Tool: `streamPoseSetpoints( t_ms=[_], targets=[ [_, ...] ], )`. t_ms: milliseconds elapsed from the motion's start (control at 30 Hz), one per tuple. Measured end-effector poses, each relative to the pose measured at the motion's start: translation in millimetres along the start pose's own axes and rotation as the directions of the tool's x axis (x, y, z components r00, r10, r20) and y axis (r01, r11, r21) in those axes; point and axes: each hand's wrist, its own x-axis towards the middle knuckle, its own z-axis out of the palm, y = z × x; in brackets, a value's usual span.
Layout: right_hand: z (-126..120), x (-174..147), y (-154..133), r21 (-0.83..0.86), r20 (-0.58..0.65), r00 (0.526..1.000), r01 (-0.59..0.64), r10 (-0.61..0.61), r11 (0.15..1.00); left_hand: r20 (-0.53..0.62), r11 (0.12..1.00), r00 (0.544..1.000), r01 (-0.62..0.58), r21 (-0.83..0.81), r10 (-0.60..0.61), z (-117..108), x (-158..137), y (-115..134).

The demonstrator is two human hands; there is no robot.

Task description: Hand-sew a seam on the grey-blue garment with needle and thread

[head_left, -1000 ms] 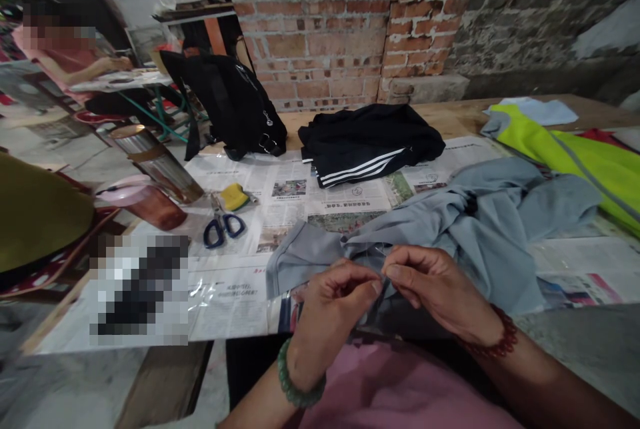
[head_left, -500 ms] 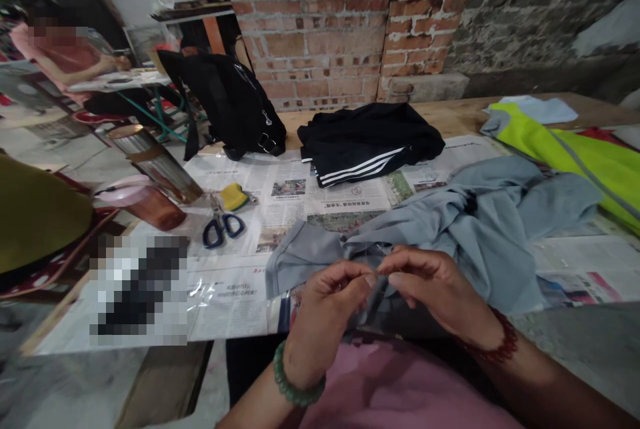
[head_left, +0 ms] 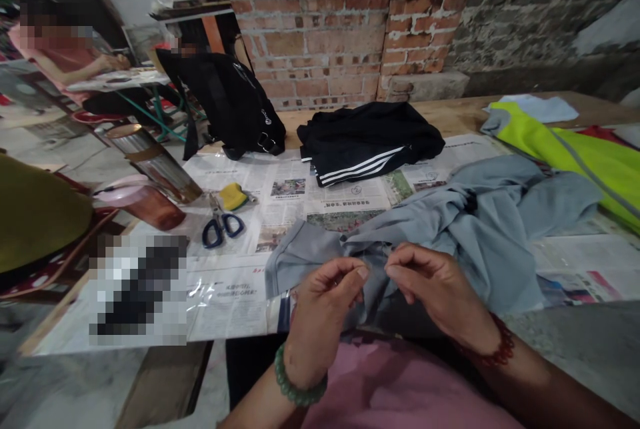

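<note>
My left hand (head_left: pixel 325 305) is closed in a pinch, thumb against forefinger, above the near edge of the table. A short gap away, my right hand (head_left: pixel 433 285) pinches in the same way. Whatever sits between the fingertips of either hand is too fine to make out. Beneath and behind both hands lies a crumpled grey garment (head_left: pixel 450 215), spread over the newspaper. A small dark button-like spot shows on its fold. To the left rest blue-handled scissors (head_left: pixel 223 229), and beside them a yellow and green sponge-like piece (head_left: pixel 233 197).
Newspaper (head_left: pixel 227 302) under clear plastic covers the table. Black striped clothing (head_left: pixel 370 142) and a black backpack (head_left: pixel 233 105) stand at the back. A metal flask (head_left: pixel 155 162) and a pink-lidded container (head_left: pixel 150 202) are left; a neon-yellow garment (head_left: pixel 570 155) lies right. Another person (head_left: pixel 65 62) sits far left.
My hands have drawn slightly apart, so a gap now shows between fingertips that were nearly touching. The garment and the other things on the table have not moved.
</note>
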Motion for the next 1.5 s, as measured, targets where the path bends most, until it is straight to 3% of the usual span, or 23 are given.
streamPoseSetpoints(
  t_ms=[167,400,600,800,933,1200,1367,1500],
  targets=[
    [4.6,0.7,-10.1,-0.111,0.089,0.996,-0.019,0.029,0.994,-0.023,0.997,0.999,-0.03,0.065,0.031,4.7,-2.0,5.9],
    [5.6,-0.1,-1.9,-0.013,0.056,0.996,-0.064,0.065,0.998,-0.008,0.981,0.996,-0.083,0.177,0.086,5.2,-3.8,-0.5],
    [4.8,0.2,0.0,-0.001,0.061,0.997,-0.038,0.038,0.999,0.0,0.984,0.997,-0.077,0.159,0.078,6.5,-3.8,-3.2],
    [6.5,0.1,-4.9,-0.129,0.006,1.0,0.02,-0.019,0.991,-0.01,0.987,0.996,-0.088,0.132,0.09,7.9,-2.9,-4.6],
    [7.7,0.3,-4.9,-0.111,0.028,0.998,-0.061,0.064,0.992,-0.031,0.992,0.997,-0.061,0.108,0.065,10.1,-3.7,-0.6],
    [8.3,2.8,-1.4,0.162,0.134,0.968,-0.234,0.214,0.959,0.061,0.982,0.996,0.074,-0.171,-0.064,10.9,-1.8,-6.9],
    [7.1,3.9,-2.2,0.255,0.194,0.946,-0.303,0.258,0.918,0.121,0.878,0.972,0.232,-0.42,-0.199,12.6,0.6,-6.5],
    [6.5,4.4,-3.3,0.302,0.217,0.94,-0.322,0.264,0.897,0.185,0.8,0.952,0.304,-0.518,-0.242,11.7,1.0,-4.3]
  ],
)
